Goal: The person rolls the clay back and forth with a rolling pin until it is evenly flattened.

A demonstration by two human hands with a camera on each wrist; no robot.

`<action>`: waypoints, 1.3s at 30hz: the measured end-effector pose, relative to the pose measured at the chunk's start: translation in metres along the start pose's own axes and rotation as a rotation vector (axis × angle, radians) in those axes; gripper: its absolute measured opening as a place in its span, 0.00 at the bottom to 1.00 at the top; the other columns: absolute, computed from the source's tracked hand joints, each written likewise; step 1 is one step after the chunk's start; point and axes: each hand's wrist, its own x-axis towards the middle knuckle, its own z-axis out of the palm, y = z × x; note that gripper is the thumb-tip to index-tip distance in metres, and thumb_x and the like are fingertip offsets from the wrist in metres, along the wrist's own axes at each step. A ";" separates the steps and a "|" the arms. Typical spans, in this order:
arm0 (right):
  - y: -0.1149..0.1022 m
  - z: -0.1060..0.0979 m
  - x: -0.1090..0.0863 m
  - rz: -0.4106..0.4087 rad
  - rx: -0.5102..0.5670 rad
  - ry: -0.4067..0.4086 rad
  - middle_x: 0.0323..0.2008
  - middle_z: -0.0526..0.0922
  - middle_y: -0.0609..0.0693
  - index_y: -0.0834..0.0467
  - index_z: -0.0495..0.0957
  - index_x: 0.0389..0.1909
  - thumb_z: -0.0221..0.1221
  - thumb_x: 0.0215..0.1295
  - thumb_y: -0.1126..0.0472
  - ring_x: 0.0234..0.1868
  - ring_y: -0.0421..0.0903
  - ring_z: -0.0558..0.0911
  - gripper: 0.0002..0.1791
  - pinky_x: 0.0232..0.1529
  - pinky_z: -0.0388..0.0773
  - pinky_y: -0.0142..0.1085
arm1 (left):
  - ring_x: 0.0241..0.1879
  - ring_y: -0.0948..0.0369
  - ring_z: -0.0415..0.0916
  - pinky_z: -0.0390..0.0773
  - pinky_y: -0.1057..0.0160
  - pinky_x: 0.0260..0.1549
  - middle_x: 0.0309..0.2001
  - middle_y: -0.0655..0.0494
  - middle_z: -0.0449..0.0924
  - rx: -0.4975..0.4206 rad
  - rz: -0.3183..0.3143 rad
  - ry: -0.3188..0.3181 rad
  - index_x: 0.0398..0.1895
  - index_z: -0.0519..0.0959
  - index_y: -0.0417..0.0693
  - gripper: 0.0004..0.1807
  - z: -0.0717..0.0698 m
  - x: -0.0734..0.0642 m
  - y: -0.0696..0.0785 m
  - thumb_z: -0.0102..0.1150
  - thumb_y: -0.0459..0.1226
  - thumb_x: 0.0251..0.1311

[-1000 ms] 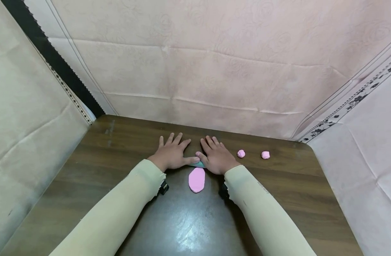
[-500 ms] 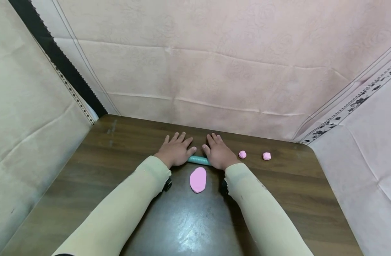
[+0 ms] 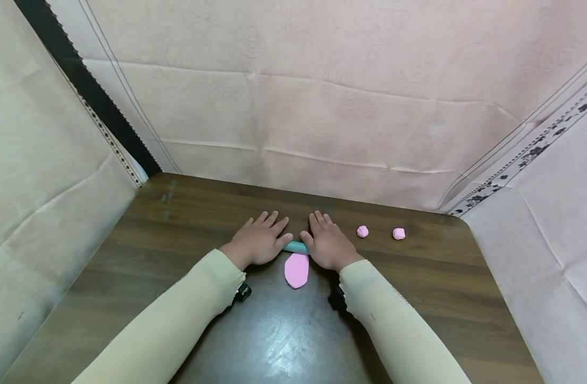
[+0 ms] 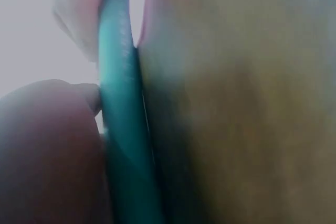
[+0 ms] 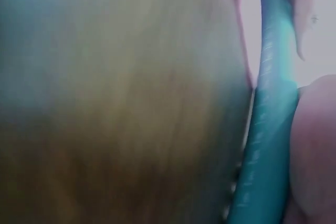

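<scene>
A teal rolling pin (image 3: 296, 247) with small printed marks along it lies crosswise under both hands. My left hand (image 3: 257, 242) rests palm down over its left end, fingers straight and spread. Over the other end lies my right hand (image 3: 329, 243), also flat with fingers pointing away. The thumbs face each other across a short bare stretch of pin. A flattened pink oval of clay (image 3: 296, 271) sits on the table just on the near side, its far edge meeting the pin in the head view. Both wrist views show the teal pin (image 4: 123, 77) close up beside the hand.
Two small pink clay lumps, one round (image 3: 362, 231) and one blockier (image 3: 399, 233), sit right of the right hand. The brown wooden table (image 3: 442, 298) ends at a pale cloth backdrop (image 3: 298, 106). Cloth also hangs at both sides.
Both hands and the pin first shifted away from the clay, baring more of the pin, then came back toward the body to the clay's far edge. The pink lumps stayed put.
</scene>
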 end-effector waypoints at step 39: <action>-0.040 0.028 -0.119 -0.145 -0.138 0.026 0.93 0.47 0.60 0.61 0.49 0.93 0.50 0.87 0.31 0.94 0.61 0.49 0.51 0.89 0.56 0.63 | 0.92 0.48 0.51 0.60 0.40 0.87 0.92 0.46 0.54 0.055 0.223 0.031 0.93 0.56 0.45 0.56 0.029 -0.116 0.018 0.58 0.70 0.77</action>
